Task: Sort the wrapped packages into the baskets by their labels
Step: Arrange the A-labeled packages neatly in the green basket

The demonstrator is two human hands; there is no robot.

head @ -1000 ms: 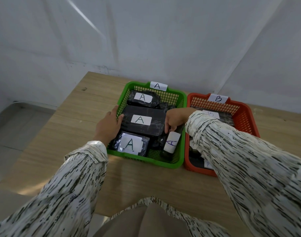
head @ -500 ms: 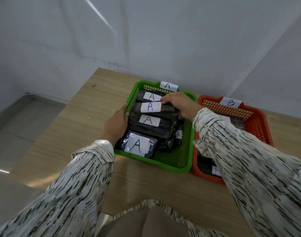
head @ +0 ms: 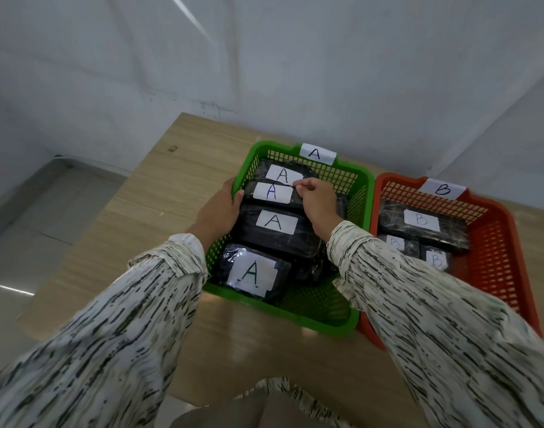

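Black film-wrapped package labelled blue A (head: 272,193) seems stiff but slick (glossy wrap). Your right hand (head: 318,205) pinches one end; I cannot tell the left hand (head: 221,211) grip. Hold both ends.

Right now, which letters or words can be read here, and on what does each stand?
"A": left tag, on the green basket
"A": farthest package
"A", blue: second package
"A": third package
"A": nearest package
"B": right tag, on the red basket
"B": long package
"B", faint: small left package
"B": small right package
Nothing else readable.
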